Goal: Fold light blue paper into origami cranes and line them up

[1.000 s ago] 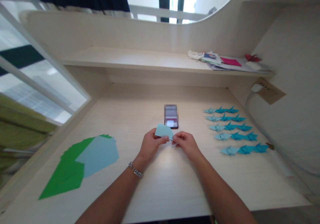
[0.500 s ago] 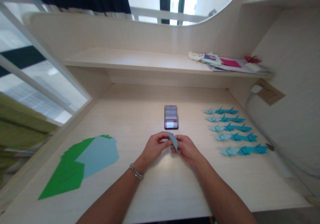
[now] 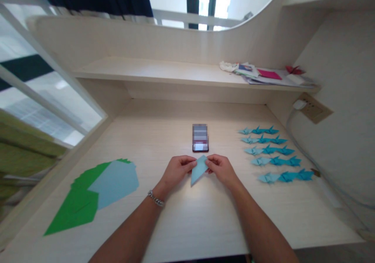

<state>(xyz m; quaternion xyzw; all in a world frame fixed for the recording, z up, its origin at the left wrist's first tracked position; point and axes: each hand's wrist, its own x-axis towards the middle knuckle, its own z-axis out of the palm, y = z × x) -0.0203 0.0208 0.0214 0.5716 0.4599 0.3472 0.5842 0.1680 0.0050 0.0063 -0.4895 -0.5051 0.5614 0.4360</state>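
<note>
A light blue folded paper (image 3: 199, 170) is held between both hands over the middle of the desk, its narrow tip pointing down toward me. My left hand (image 3: 179, 171) pinches its left edge between thumb and fingers; a chain bracelet circles that wrist. On the other side, my right hand (image 3: 220, 169) grips the upper right corner, the thumb on top. Just beyond the hands lies a phone (image 3: 200, 138) with a lit, blurred screen. Rows of blue paper cranes (image 3: 276, 160) stand to the right, lighter ones at the left of each row.
Fanned green sheets (image 3: 73, 208) and light blue sheets (image 3: 117, 183) lie on the desk (image 3: 152, 122) at left. A shelf (image 3: 146, 69) at the back carries papers (image 3: 269, 75). A white cable (image 3: 301, 147) runs down from the wall socket (image 3: 315, 108) at right.
The folded paper has turned from nearly edge-on to showing its flat face, its tip now pointing down. The hands have moved slightly apart and hold its two sides.
</note>
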